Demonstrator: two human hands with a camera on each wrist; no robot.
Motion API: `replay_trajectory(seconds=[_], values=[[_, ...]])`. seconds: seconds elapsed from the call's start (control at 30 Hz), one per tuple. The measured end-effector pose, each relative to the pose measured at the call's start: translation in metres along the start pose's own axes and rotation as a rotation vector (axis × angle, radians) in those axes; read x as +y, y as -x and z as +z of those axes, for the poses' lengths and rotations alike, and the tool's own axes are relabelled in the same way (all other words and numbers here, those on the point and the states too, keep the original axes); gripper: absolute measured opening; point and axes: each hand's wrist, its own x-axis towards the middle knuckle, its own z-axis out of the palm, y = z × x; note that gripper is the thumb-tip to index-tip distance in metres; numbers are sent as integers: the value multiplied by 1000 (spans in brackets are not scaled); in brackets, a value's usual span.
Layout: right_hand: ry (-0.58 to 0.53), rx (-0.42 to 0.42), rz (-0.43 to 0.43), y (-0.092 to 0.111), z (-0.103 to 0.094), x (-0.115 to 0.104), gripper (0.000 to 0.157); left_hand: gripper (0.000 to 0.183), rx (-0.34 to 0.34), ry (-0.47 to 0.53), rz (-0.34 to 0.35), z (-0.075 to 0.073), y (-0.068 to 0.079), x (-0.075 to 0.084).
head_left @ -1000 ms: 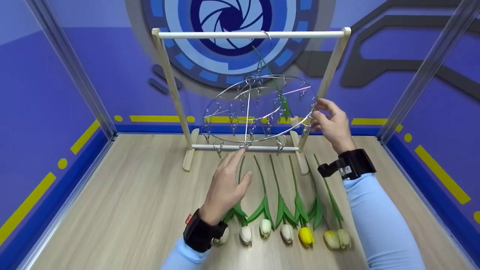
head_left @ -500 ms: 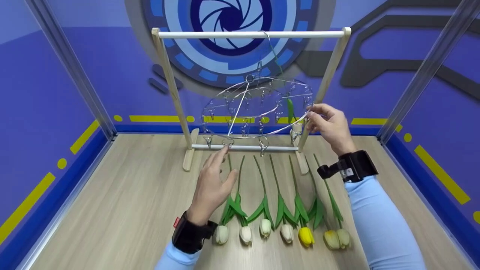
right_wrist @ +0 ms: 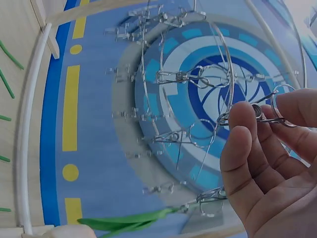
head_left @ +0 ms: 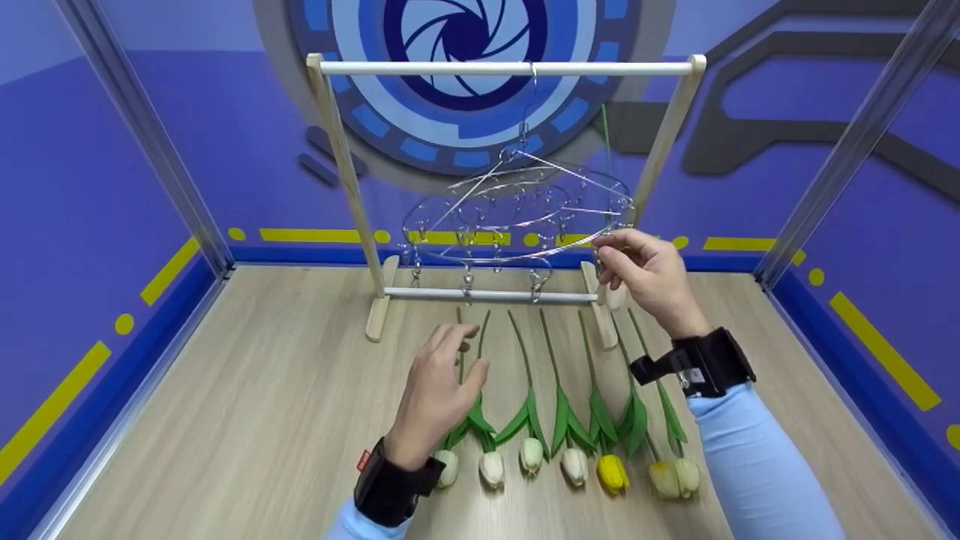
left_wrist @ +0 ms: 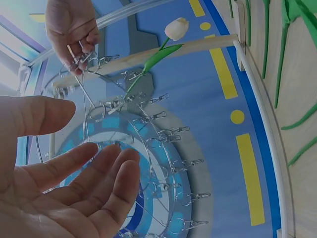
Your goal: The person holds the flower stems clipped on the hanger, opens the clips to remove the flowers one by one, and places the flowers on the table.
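Note:
A round wire clip hanger (head_left: 517, 259) with metal clips around its rings hangs by its hook. At its right front rim, my right hand (head_left: 649, 277) pinches a metal clip (right_wrist: 257, 111) between thumb and fingers. One pale tulip (left_wrist: 177, 29) hangs blossom-down from the hanger; in the head view its stem rises above the ring and its blossom is partly hidden behind my right hand. My left hand (head_left: 442, 390) is below the front rim, apart from it, fingers relaxed and slightly bent, holding nothing.
A wooden rack with a white top bar (head_left: 420, 68) carries the hanger, its lower bar (head_left: 487, 295) close above the table (head_left: 262, 390). Several white, pale green and yellow tulips (head_left: 613, 472) lie in a row in front, stems toward the rack. Blue patterned walls (head_left: 135, 135) enclose three sides.
The hanger has turned, bringing the hanging tulip rightward and nearer my right hand. My left hand has come off the front rim and dropped lower. My right hand has shifted slightly down.

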Motion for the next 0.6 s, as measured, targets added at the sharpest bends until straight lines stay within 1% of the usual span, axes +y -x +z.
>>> replay_trajectory(seconds=[0.17,0.23,0.3,0.37,0.43,0.6], values=[[23,-57,-75,11,3,-4,19,37,8,36,60,7,-5,8],[36,-60,-114,14,2,-4,19,38,6,49,76,9,-8,11],[50,-41,-151,16,-1,-4,19,41,3,53,86,11,-11,14],[49,6,-162,16,-4,-2,18,45,-1,58,93,13,-13,15],[58,73,-152,16,-8,0,17,50,-3,65,96,14,-14,16],[44,257,-40,13,-16,15,15,55,2,78,96,15,-15,17]])
